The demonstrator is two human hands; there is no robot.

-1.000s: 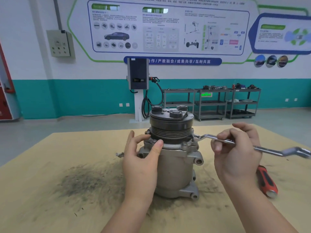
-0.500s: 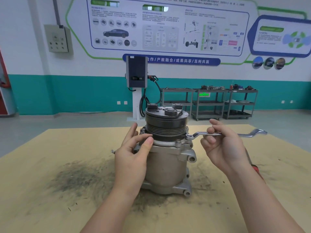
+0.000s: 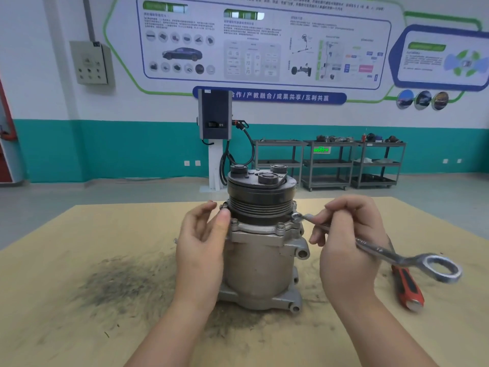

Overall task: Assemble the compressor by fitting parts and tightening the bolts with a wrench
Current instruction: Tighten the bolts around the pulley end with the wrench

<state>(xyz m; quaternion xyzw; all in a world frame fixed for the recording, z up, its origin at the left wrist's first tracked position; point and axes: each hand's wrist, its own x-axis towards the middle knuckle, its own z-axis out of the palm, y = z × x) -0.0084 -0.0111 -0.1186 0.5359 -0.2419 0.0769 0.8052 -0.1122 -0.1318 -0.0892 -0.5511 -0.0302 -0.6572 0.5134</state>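
The compressor (image 3: 258, 268) stands upright in the middle of the table, a grey metal body with a black grooved pulley (image 3: 260, 200) on top. My left hand (image 3: 201, 247) rests against its left side, thumb tip at the flange below the pulley, fingers apart. My right hand (image 3: 344, 247) grips the shank of a silver ring wrench (image 3: 381, 251). The wrench's small ring sits on a bolt (image 3: 297, 217) at the flange's right side; its large ring sticks out to the right. Two more flange bolts (image 3: 281, 227) show at the front.
A red-handled tool (image 3: 407, 287) lies on the table (image 3: 79, 260) right of my right hand, under the wrench's free end. Dark metal dust spreads left and in front of the compressor. Beyond the table stand a charging post (image 3: 214, 139) and shelf carts (image 3: 328, 162).
The wrench's free end has swung from the far right toward me, turning about the bolt. My left thumb has stayed on the flange, and the view has shifted a little.
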